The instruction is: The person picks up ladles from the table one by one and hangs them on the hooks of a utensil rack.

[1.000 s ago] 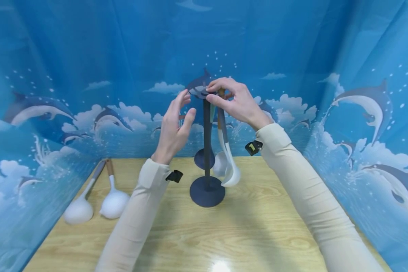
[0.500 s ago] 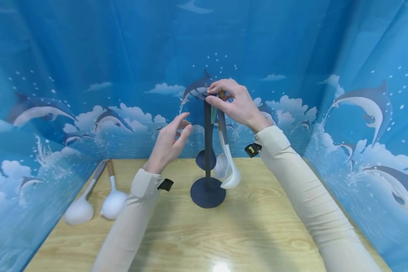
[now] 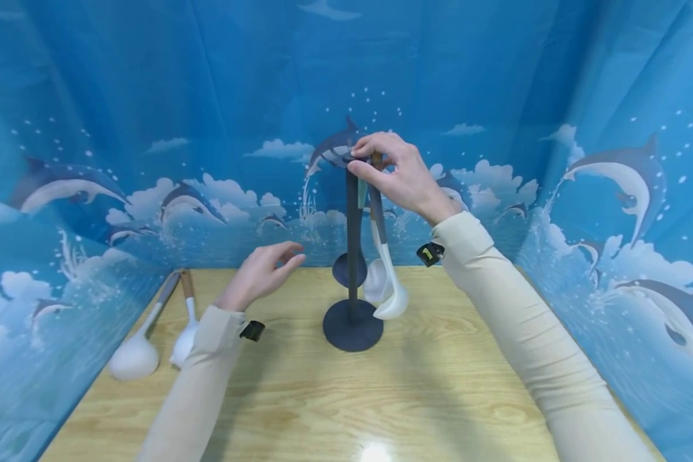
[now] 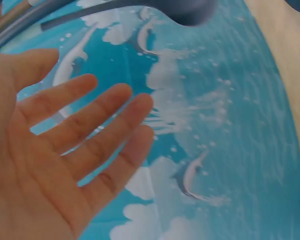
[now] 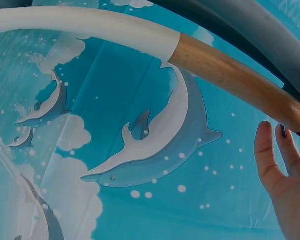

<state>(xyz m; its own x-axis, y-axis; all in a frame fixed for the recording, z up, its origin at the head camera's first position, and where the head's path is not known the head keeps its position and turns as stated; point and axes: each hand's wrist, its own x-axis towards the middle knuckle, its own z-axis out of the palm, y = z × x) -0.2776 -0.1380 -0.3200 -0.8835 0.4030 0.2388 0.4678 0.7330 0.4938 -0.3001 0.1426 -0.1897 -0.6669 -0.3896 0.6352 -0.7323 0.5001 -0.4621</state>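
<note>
A dark utensil stand with a round base stands upright on the table. From its top hang a white ladle with a grey handle, a dark ladle and a white-headed utensil. My right hand pinches the stand's top between thumb and fingers. In the right wrist view its fingertips are by the hook end of a wooden handle. My left hand is left of the stand, fingers spread and relaxed with nothing in them, as the left wrist view shows.
Two white ladles lie bowl-down on the wooden table at the left: one with a grey handle, the other with a wooden handle, partly behind my left sleeve. A blue dolphin-print curtain encloses the back and sides.
My left hand has moved down and left, away from the stand's top toward the lying ladles. The right hand stays at the top, and the hanging utensils have barely shifted.
</note>
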